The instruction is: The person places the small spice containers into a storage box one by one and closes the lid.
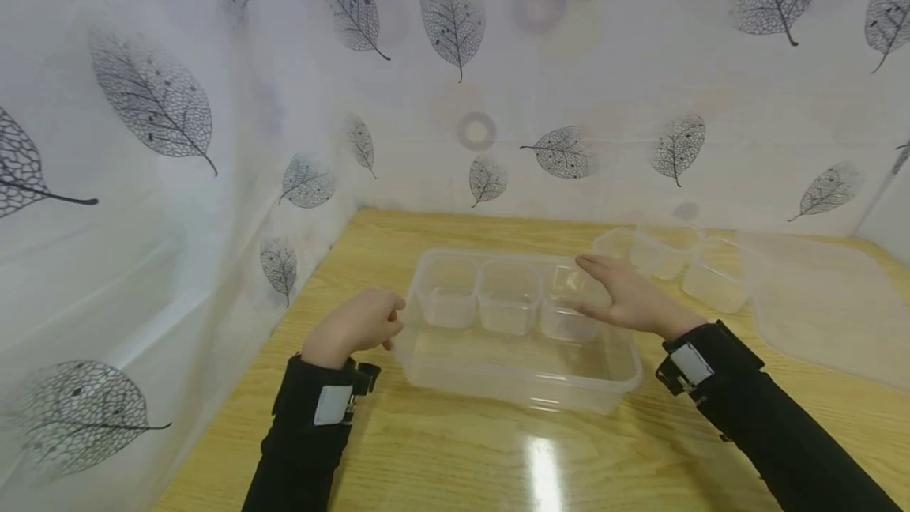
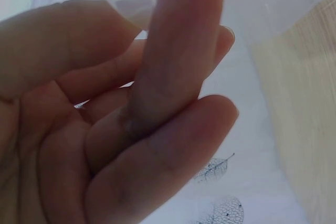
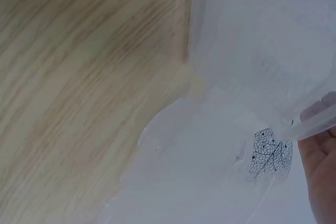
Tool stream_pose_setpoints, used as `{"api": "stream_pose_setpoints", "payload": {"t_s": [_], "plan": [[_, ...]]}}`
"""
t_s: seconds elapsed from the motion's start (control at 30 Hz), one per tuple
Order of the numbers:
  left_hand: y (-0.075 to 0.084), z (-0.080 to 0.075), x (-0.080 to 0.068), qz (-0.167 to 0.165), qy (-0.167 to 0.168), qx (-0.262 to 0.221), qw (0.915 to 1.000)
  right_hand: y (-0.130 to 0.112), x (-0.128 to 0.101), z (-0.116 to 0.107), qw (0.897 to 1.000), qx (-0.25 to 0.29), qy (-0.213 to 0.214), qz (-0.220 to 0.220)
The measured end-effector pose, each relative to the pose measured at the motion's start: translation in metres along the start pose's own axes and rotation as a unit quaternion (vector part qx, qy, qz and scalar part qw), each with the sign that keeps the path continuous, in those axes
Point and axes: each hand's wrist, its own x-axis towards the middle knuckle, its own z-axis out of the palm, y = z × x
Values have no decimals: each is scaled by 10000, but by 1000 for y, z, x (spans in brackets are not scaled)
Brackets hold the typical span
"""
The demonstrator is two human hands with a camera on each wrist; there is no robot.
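One large clear plastic tray [image 1: 611, 385] holds three small clear plastic cups [image 1: 506, 295], three more small clear cups [image 1: 668, 251] sit beside one flat clear lid [image 1: 825, 306].

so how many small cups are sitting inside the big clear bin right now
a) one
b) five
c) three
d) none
c, the head view shows three small clear cups in a row along the far side of the big clear bin, with the right hand over the rightmost one and more cups out on the table.
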Motion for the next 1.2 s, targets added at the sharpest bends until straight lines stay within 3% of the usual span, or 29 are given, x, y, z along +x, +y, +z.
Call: {"api": "stream_pose_setpoints", "payload": {"t_s": [0.13, 0.27, 0.47, 0.83, 1.2], "plan": [[-1, 0, 0, 6, 4, -1, 10000, 12, -2, -5, 9973, 140, 687, 203], [-2, 0, 0, -43, 9, -62, 10000, 25, -4, -11, 9882, 295, 1232, 865], [-3, 1, 0, -114, -3, -84, 9999, 44, -10, -9, 9688, 529, 1437, 1947], [-2, 1, 2, -147, -45, -69, 9999, 57, -20, -3, 9576, 604, 1125, 2583], [-3, 1, 3, -135, -41, -30, 9999, 65, -21, -3, 9587, 751, 681, 2657]]}}
